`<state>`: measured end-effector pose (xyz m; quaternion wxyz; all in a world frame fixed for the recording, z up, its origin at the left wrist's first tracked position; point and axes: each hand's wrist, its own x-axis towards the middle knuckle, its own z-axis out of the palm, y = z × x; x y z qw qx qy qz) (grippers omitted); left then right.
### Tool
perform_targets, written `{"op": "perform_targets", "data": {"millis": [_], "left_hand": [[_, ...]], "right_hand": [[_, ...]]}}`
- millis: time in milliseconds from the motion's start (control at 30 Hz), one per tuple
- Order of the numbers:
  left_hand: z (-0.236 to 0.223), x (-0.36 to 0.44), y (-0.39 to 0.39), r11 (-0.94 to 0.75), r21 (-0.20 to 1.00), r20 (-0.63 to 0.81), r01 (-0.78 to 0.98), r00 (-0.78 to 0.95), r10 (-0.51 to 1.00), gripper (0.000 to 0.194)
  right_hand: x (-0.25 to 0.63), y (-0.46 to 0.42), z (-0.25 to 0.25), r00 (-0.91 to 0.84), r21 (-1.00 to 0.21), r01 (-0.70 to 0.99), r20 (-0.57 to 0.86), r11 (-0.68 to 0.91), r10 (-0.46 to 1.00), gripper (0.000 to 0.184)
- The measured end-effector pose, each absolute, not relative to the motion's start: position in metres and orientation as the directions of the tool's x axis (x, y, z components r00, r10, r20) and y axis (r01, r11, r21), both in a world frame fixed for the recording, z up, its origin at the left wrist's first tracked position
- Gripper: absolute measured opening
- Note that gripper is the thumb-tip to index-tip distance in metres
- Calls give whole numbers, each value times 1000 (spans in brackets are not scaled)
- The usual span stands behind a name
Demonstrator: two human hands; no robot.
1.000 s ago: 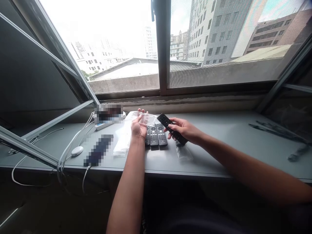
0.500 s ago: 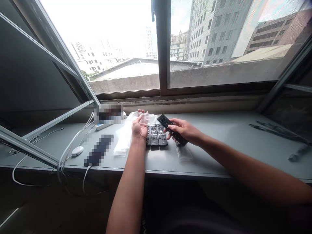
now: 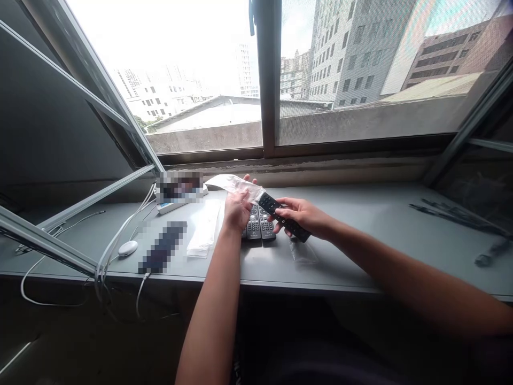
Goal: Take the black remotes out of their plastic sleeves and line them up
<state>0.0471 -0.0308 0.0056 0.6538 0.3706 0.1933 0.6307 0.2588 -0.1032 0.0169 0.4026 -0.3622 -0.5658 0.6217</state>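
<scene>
My left hand [image 3: 239,207] is closed on a clear plastic bag [image 3: 230,183], which trails off to the left above the table. In my right hand [image 3: 298,214] is a black remote control [image 3: 267,202], held at a slant with its buttons up. The remote's far end meets the bag's mouth; whether its tip is inside I cannot tell. Several more remotes [image 3: 254,227] lie side by side below my hands, partly hidden by my left hand. A stack of clear bags [image 3: 200,235] lies to the left of my left wrist. Another clear bag [image 3: 302,252] lies under my right hand.
A power strip [image 3: 182,200] and a blurred dark object [image 3: 163,247] with a white cable sit on the left. Near them are a round white puck [image 3: 127,248] and white cables [image 3: 105,251]. Metal frame bars [image 3: 96,198] rise at the left; dark strips [image 3: 460,216] lie far right.
My left hand has moved right and slightly up with the bag, bringing its mouth against the remote's end. The bag now stretches out leftward. My right hand has hardly moved.
</scene>
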Motion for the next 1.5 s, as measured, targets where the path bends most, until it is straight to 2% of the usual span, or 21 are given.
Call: {"op": "perform_targets", "data": {"millis": [167, 300, 433, 567, 667, 833, 933, 1067, 1233, 1500], "left_hand": [[5, 52, -37, -86, 763, 305, -641, 239, 922, 68], [4, 52, -41, -54, 837, 302, -545, 378, 875, 55], [3, 51, -41, -26, 887, 263, -461, 458, 849, 54], [2, 52, -39, -39, 880, 266, -474, 423, 866, 57], [2, 52, -35, -97, 835, 309, -542, 316, 897, 53], [8, 48, -30, -198, 734, 307, -649, 56, 950, 57], [11, 46, -28, -211, 709, 285, -673, -1, 959, 55], [11, 48, -30, -199, 696, 304, -690, 32, 952, 55], [11, 52, -36, -138, 725, 290, -675, 118, 950, 57], [4, 53, -40, -57, 808, 286, -587, 306, 908, 38]], "right_hand": [[259, -101, 16, -385, -994, -109, 19, -25, 923, 48], [258, -102, 16, -360, -995, -97, 29, -6, 932, 61], [258, -101, 14, -354, -994, -108, 49, 11, 934, 63], [260, -99, 10, -357, -996, -88, 54, 24, 932, 64], [261, -97, 9, -347, -993, -109, 70, 34, 935, 61], [262, -95, 12, -375, -994, -106, 45, 6, 926, 29], [262, -96, 13, -383, -999, -50, 14, -6, 924, 24], [262, -98, 15, -369, -1000, -26, 21, 12, 929, 24], [259, -100, 14, -343, -996, -85, 23, -7, 939, 24], [257, -101, 12, -315, -987, -162, 54, 3, 948, 31]]}}
